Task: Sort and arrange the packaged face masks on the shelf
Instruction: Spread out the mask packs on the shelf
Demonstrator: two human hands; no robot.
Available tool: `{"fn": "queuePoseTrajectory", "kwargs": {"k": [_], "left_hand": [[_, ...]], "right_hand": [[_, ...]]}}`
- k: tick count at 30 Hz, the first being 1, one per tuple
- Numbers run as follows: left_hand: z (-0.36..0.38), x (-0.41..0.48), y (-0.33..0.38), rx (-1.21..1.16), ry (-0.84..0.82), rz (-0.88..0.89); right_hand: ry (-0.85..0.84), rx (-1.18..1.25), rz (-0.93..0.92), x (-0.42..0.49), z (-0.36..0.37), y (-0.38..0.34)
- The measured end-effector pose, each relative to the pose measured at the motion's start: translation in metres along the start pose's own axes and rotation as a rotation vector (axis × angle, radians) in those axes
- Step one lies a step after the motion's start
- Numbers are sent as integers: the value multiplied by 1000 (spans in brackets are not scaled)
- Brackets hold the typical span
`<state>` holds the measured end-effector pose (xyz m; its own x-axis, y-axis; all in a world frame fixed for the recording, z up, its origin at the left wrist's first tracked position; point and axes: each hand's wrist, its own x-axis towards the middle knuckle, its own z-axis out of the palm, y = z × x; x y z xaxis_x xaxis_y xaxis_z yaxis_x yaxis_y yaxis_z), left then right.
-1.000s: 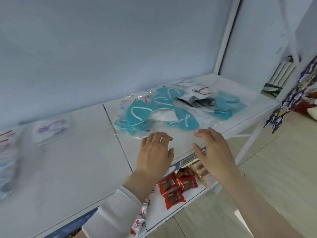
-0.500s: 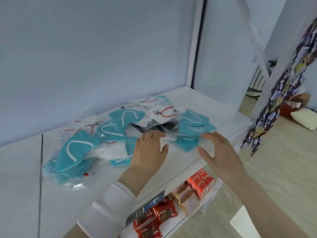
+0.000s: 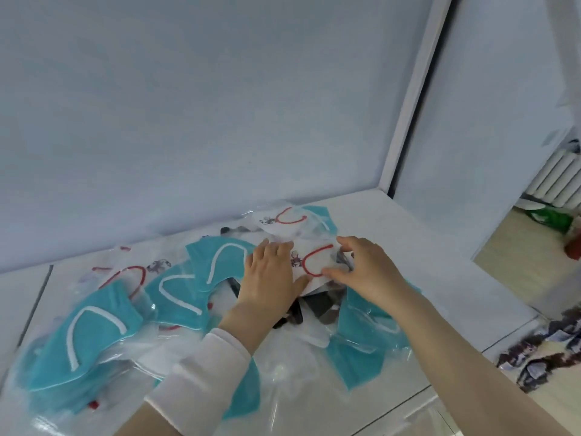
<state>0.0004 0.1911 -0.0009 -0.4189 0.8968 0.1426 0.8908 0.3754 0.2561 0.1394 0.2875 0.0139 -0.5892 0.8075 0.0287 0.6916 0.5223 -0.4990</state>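
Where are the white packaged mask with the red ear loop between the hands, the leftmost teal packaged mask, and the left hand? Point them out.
white packaged mask with the red ear loop (image 3: 314, 262), head view, printed front.
leftmost teal packaged mask (image 3: 91, 338), head view, teal fabric.
left hand (image 3: 270, 275), head view, back of hand.

The white shelf (image 3: 440, 262) carries a loose, overlapping heap of masks in clear wrappers across its left and middle. Teal masks (image 3: 91, 335) with white loops lie near and left; white masks (image 3: 283, 220) with red loops lie farther back. The far right of the shelf is bare.
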Motion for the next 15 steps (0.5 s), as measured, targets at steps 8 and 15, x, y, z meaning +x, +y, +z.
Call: {"fn": "queuePoseTrajectory", "kwargs": {"k": [8,15], "left_hand": [[-19,-4,10,-636,316,-118],[-28,-18,12,-1395,292,-553]], "right_hand": [[-68,697,47,24,-12,6],[-217,932,-40,61,-19,-6]]}}
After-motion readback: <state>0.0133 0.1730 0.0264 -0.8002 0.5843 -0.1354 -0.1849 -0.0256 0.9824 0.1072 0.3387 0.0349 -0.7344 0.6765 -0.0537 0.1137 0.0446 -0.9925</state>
